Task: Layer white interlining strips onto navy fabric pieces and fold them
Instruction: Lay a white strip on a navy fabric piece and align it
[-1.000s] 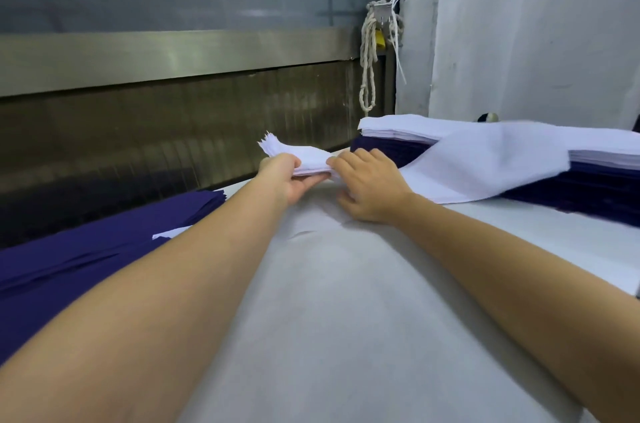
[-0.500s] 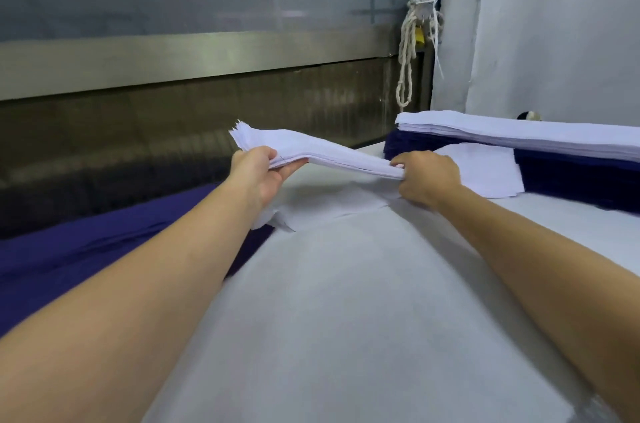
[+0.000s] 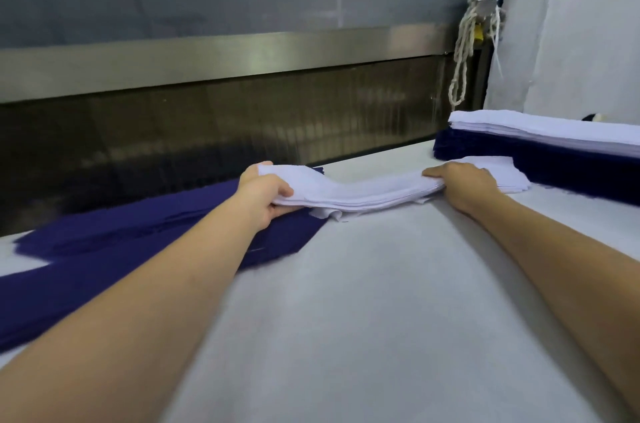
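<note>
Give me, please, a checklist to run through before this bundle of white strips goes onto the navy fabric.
1. The left hand grips the bundle of white strips at its left end: ok.
2. The right hand grips its right end: ok.
3. Bundle held taut: not ok, it sags between the hands.
4. The navy fabric pieces lie spread out below the left hand: ok.
5. A loose white piece lies crumpled under the bundle: not ok.
6. Strip edges aligned: cannot tell.

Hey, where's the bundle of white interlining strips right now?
The bundle is mid-frame in the head view, held at its ends by the left hand and right hand, its left end over the navy fabric.
</note>
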The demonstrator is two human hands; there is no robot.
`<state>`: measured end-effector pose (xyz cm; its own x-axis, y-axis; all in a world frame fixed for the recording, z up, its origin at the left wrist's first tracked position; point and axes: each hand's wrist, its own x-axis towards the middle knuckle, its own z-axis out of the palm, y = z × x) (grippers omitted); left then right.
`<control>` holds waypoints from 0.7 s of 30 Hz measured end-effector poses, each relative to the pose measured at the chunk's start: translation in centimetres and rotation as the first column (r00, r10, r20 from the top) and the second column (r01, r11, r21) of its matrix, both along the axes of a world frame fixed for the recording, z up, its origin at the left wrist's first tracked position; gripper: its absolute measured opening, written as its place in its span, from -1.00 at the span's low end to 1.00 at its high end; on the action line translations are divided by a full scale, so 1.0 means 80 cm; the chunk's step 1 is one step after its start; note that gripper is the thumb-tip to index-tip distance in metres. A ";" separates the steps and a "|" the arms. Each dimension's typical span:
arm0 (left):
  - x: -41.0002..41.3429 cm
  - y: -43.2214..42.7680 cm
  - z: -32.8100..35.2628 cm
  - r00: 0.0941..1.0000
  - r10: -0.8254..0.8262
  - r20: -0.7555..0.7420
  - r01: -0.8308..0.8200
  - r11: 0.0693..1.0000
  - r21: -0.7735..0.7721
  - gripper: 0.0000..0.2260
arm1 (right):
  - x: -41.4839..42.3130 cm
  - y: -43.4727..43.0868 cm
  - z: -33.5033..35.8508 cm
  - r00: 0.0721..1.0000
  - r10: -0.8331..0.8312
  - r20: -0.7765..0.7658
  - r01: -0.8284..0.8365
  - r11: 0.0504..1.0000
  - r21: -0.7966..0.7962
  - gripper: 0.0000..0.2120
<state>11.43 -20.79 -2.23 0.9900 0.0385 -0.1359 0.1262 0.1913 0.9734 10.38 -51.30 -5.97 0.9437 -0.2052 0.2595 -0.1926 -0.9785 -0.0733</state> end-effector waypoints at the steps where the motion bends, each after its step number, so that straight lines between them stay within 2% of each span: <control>1: -0.001 0.004 0.002 1.000 0.020 -0.004 -0.020 0.998 0.066 -0.46 | 0.001 0.002 0.002 0.999 -0.020 -0.026 0.020 1.000 0.006 -0.49; 3: -0.006 0.012 0.004 1.000 0.024 -0.011 -0.022 0.980 0.200 -0.44 | 0.002 0.007 0.007 0.996 -0.049 -0.077 0.050 0.999 0.010 -0.52; 7: -0.017 0.025 0.009 0.999 -0.027 -0.026 0.034 0.946 0.324 -0.52 | 0.008 0.037 0.016 0.975 -0.038 -0.220 0.020 0.997 -0.080 -0.60; 12: -0.020 0.032 0.025 0.994 -0.062 -0.085 0.087 0.937 0.339 -0.62 | 0.020 0.107 0.035 0.937 0.085 -0.339 -0.129 0.986 -0.109 -0.39; 14: -0.022 0.037 0.028 0.992 -0.062 -0.112 0.098 0.929 0.356 -0.58 | 0.023 0.130 0.045 0.896 0.122 -0.427 -0.206 0.966 -0.156 -0.46; 16: -0.023 0.039 0.028 0.989 -0.077 -0.124 0.121 0.907 0.403 -0.59 | 0.023 0.149 0.053 0.855 0.088 -0.511 -0.231 0.947 -0.223 -0.55; 19: -0.023 0.044 0.028 0.990 -0.094 -0.105 0.135 0.841 0.524 -0.72 | 0.025 0.178 0.063 0.842 0.023 -0.539 -0.217 0.929 -0.299 -0.66; 21: -0.018 0.048 0.027 0.992 -0.107 -0.064 0.123 0.767 0.630 -0.79 | 0.030 0.193 0.067 0.856 0.028 -0.516 -0.194 0.943 -0.270 -0.76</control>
<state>10.00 -16.93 -0.07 0.9894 0.0098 -0.1449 0.1316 -0.4825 0.8659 12.76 -35.84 -0.64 0.9720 -0.0812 -0.2204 -0.0106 -0.9526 0.3040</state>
